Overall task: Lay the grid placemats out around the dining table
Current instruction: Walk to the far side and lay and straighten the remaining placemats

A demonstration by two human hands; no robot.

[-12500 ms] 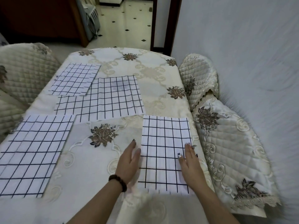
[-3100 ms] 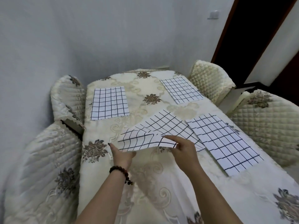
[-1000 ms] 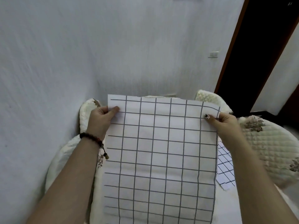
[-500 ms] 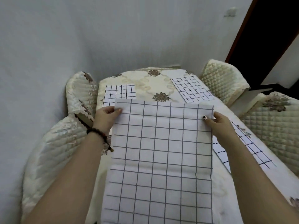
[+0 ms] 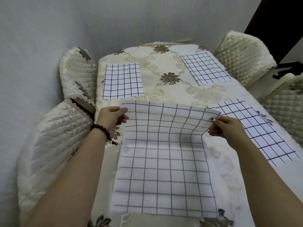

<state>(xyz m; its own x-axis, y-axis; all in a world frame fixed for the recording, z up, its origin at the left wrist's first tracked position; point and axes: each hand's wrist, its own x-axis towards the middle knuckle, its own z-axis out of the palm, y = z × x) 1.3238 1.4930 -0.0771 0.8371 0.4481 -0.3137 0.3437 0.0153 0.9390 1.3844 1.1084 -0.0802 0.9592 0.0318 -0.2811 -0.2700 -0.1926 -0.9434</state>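
White, 1 held placemat (image 5: 164,169), pinched by left hand (image 5: 109,118) and right hand (image 5: 227,128) fingers (image 5: 218,120), sits before 3 flat placemats (image 5: 123,81) (image 5: 205,69) (image 5: 262,133).

Pinch grips: left hand (image 5: 113,118), right hand (image 5: 227,126).

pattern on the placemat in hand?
The held placemat is white with a thin dark grid; the head view shows it.

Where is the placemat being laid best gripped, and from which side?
At its two far corners, pinched from the outer sides, as the left hand and right hand do. The placemat is limp cloth, sagging between them; its near half lies on the table, so corner grips keep it spread.
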